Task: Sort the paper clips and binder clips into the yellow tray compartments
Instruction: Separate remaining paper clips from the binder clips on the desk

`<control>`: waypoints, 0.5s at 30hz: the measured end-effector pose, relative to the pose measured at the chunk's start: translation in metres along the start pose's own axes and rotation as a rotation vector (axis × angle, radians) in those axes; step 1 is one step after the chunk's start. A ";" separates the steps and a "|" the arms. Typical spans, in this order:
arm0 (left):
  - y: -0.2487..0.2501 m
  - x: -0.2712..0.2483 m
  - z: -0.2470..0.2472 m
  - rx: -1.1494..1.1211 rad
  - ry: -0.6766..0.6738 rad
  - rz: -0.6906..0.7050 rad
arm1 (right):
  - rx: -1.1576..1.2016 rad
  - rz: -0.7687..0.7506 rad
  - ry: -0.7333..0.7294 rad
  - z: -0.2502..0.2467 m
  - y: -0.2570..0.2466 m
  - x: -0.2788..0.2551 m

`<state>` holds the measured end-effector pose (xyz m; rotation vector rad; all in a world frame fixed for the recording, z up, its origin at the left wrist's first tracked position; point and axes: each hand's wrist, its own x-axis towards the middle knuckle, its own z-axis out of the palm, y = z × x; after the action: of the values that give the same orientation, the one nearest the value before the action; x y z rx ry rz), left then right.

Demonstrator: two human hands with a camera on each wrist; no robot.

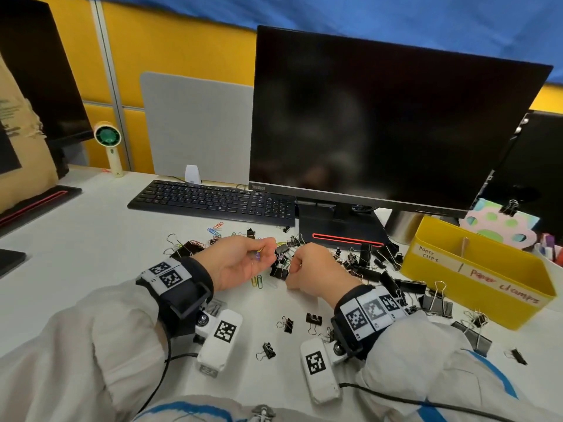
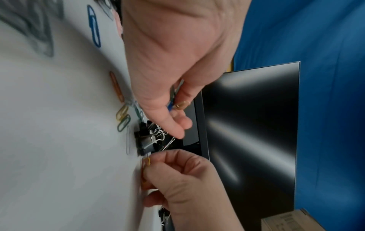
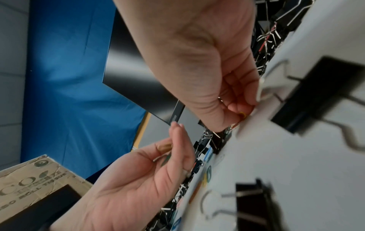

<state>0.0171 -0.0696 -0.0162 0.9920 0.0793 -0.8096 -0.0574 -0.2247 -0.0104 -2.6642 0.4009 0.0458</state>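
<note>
My left hand [image 1: 259, 251] hovers over the pile, its fingers curled round a few coloured paper clips [image 2: 173, 103]. My right hand [image 1: 294, 268] is just to its right, low on the white desk [image 1: 91, 239], and pinches a yellow paper clip [image 2: 147, 161] at the desk surface. Between the hands lies a clump of black binder clips [image 1: 278, 269]. Loose paper clips [image 1: 257, 281] lie below the left hand. The yellow tray [image 1: 475, 287] stands at the right, with a divider and hand-written labels; its inside is hidden.
Many black binder clips [image 1: 380, 269] lie scattered from the desk's middle to the tray and the near edge. A keyboard [image 1: 213, 202] and a monitor [image 1: 380, 123] stand behind the pile. A small fan [image 1: 107, 137] and a cardboard box [image 1: 18, 141] are at the far left.
</note>
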 end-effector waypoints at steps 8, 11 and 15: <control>-0.011 0.006 0.001 -0.026 0.035 -0.149 | 0.525 -0.062 0.188 -0.017 0.002 0.012; -0.010 0.007 0.004 0.019 0.025 -0.174 | 0.619 -0.135 0.082 -0.020 -0.004 0.011; -0.002 0.011 0.006 0.123 0.088 -0.147 | 0.433 -0.028 0.149 -0.014 0.004 0.030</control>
<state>0.0216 -0.0811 -0.0183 1.1477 0.1822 -0.9136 -0.0301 -0.2430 -0.0022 -2.2501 0.3723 -0.2247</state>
